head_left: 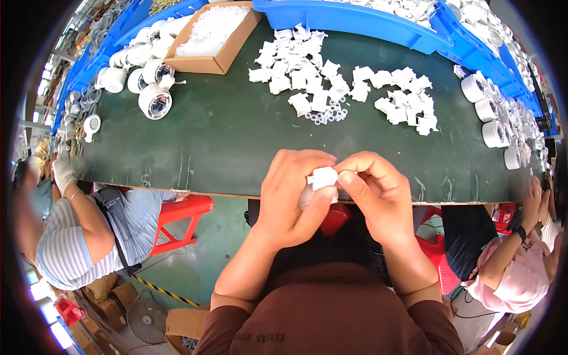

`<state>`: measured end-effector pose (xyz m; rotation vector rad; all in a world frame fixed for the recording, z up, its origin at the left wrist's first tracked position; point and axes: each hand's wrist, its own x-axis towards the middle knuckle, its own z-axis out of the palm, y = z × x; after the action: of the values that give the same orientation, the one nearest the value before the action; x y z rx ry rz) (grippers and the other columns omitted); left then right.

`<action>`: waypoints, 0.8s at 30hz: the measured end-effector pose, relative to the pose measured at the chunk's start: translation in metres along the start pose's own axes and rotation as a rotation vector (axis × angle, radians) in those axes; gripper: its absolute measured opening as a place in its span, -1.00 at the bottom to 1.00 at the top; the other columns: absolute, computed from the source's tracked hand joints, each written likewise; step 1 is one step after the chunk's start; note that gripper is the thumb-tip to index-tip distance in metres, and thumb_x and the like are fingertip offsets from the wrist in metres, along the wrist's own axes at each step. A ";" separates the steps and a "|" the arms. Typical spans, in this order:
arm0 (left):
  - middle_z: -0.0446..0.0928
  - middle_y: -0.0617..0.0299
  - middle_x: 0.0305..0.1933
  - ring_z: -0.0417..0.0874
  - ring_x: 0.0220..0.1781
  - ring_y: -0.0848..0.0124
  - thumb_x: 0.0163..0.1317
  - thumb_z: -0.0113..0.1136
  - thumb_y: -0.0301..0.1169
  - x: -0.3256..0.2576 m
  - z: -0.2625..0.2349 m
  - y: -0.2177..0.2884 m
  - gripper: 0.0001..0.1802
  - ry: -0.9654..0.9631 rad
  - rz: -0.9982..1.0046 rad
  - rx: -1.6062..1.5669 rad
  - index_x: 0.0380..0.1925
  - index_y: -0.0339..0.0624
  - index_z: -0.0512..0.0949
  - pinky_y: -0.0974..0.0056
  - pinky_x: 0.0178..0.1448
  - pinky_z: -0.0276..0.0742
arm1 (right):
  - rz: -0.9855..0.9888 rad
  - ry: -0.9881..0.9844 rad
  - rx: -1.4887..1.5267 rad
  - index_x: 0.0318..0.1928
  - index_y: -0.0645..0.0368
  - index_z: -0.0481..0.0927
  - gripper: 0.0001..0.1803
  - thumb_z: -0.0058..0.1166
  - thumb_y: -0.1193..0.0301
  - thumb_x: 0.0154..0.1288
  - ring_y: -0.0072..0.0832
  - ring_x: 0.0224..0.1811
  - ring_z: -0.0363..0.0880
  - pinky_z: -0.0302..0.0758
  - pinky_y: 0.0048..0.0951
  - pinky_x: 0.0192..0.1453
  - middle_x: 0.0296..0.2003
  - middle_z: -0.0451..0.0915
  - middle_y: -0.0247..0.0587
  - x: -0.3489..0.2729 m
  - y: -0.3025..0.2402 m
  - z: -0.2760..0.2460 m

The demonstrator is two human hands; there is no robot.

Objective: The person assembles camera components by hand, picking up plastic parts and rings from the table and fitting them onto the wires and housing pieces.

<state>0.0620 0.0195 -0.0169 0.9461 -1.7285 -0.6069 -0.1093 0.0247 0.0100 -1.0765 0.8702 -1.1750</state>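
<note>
Just above the table's near edge, my left hand (287, 201) is closed around a small white plastic part (323, 177), thumb on its near side. More white plastic shows under that thumb; I cannot tell whether it belongs to the same part. My right hand (381, 195) pinches with thumb and forefinger against the part's right side, and anything between those fingertips is too small or hidden. Beyond my hands lie a loose heap of similar white parts (296, 68), a second group of them (408, 100), and several small clear rings (322, 117).
Blue bins (355, 23) line the far side of the green table (207, 142). A cardboard box (219, 64) of small translucent pieces stands at far left, beside white round camera-like units (157, 102). More units (496, 134) line the right. Co-workers sit on both sides.
</note>
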 end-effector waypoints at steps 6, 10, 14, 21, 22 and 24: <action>0.69 0.02 -0.07 0.62 -0.15 0.11 0.25 0.25 -0.39 0.012 -0.016 0.000 -0.76 -0.111 0.189 0.217 -0.13 -0.27 0.60 0.14 -0.03 0.51 | 0.245 -0.136 0.042 -0.04 0.33 0.62 -0.84 0.12 0.47 0.53 -0.61 -0.09 0.60 0.57 -0.51 0.05 -0.16 0.67 -0.27 0.004 -0.017 -0.016; 0.69 0.04 -0.10 0.61 -0.19 0.10 0.21 0.26 -0.43 0.013 -0.015 0.000 -0.75 -0.107 0.205 0.246 -0.13 -0.28 0.60 0.14 -0.07 0.50 | 0.314 -0.236 -0.169 -0.07 0.34 0.63 -0.84 0.14 0.47 0.51 -0.61 -0.12 0.61 0.57 -0.49 0.04 -0.18 0.68 -0.27 0.017 -0.033 -0.026; 0.68 0.06 -0.13 0.59 -0.24 0.12 0.15 0.26 -0.47 0.014 -0.012 -0.001 -0.74 -0.073 0.118 0.187 -0.14 -0.27 0.59 0.14 -0.10 0.49 | 0.080 -0.118 -0.474 -0.11 0.30 0.66 -0.90 0.18 0.56 0.43 -0.64 -0.19 0.61 0.56 -0.52 -0.04 -0.21 0.68 -0.31 0.050 -0.024 -0.042; 0.67 0.08 -0.12 0.57 -0.21 0.14 0.13 0.26 -0.51 0.013 -0.007 0.004 -0.73 -0.046 0.083 0.222 -0.13 -0.26 0.58 0.16 -0.06 0.47 | -0.481 -0.057 -1.031 -0.14 0.17 0.67 -0.86 0.26 0.60 0.30 -0.45 -0.33 0.55 0.48 -0.45 -0.26 -0.25 0.58 -0.30 0.079 0.012 -0.053; 0.67 0.08 -0.12 0.57 -0.21 0.14 0.13 0.26 -0.51 0.013 -0.007 0.004 -0.73 -0.048 0.084 0.226 -0.13 -0.26 0.58 0.16 -0.06 0.47 | -0.471 -0.040 -1.053 -0.18 0.19 0.64 -0.88 0.25 0.61 0.30 -0.38 -0.33 0.55 0.47 -0.44 -0.25 -0.26 0.56 -0.26 0.080 0.011 -0.051; 0.67 0.08 -0.10 0.57 -0.17 0.13 0.12 0.27 -0.52 0.012 -0.007 0.003 -0.74 -0.035 0.033 0.223 -0.14 -0.25 0.60 0.16 -0.03 0.47 | -0.501 -0.034 -1.056 -0.17 0.20 0.63 -0.90 0.23 0.60 0.33 -0.43 -0.32 0.56 0.48 -0.45 -0.22 -0.26 0.57 -0.28 0.082 0.013 -0.050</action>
<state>0.0651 0.0114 -0.0053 1.0636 -1.8667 -0.4167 -0.1373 -0.0651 -0.0151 -2.2607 1.2789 -1.0682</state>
